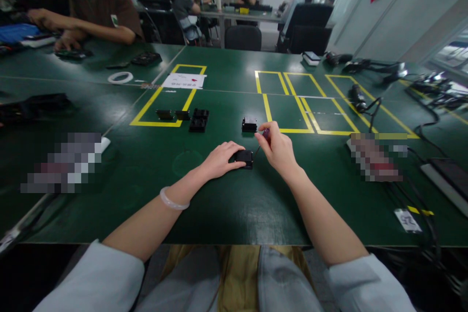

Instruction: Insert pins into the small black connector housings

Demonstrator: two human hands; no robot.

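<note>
My left hand [224, 160] wraps its thumb and fingers round a small black plastic block [244, 158] lying on the green table. In my right hand [276, 146] is a screwdriver [266, 133] with a dark reddish handle. Its thin shaft slants down toward the block's right side; whether the tip touches the block is too small to tell. Just beyond, a similar black block [249, 124] stands on the table. Farther left are a black tray-like part [199, 120] and two small upright black parts, one on the left [165, 114] and one on the right [182, 114].
Yellow tape outlines [268, 107] mark the green table [219, 214]. A white sheet [184, 81] and a tape roll [120, 77] lie at the back left. Cables and a black device [357, 98] are on the right. Across the table a person in a brown shirt [109, 9] works.
</note>
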